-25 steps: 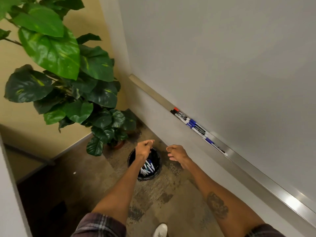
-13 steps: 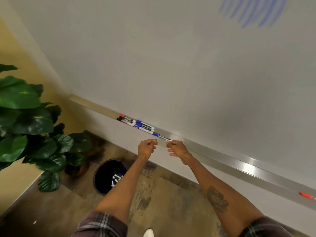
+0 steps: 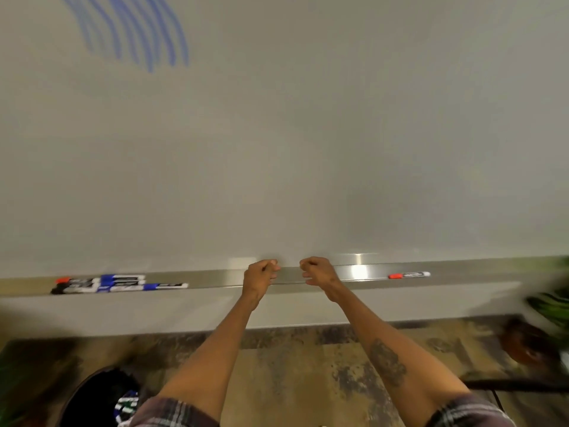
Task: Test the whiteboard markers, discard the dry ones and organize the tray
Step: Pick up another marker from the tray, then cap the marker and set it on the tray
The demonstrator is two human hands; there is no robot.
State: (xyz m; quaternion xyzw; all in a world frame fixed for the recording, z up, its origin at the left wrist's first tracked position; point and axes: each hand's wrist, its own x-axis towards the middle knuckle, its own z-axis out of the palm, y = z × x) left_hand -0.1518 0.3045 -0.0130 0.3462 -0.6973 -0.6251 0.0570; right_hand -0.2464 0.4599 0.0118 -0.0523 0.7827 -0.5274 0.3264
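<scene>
Along the bottom edge of the whiteboard [image 3: 308, 134] runs the metal tray [image 3: 221, 280], and we hold both hands up just in front of its middle stretch. Our left hand [image 3: 261, 277] is clenched, fingers curled into the palm with the thumb against them. Our right hand [image 3: 318, 272] is curled the same way, close beside it but apart. We see no marker in either one.

Far to the left on the tray lies a cluster of markers [image 3: 117, 283], laid lengthwise and touching one another, with blue bands, black ends and one red cap at the left tip. Well apart from them, on the right of our hands, a single red-capped marker [image 3: 409, 275] lies alone on the tray.

High on the left of the board sits a patch of blue scribble [image 3: 132, 32].

Down on the near left, a black bin [image 3: 95, 399] stands on the mottled floor [image 3: 292, 380], with discarded markers [image 3: 126, 408] showing inside it. At the right edge a potted plant [image 3: 551, 303] is too blurred for us to make out. Plaid sleeves [image 3: 172, 414] cover our upper arms, and a tattoo [image 3: 386, 362] marks our right forearm.
</scene>
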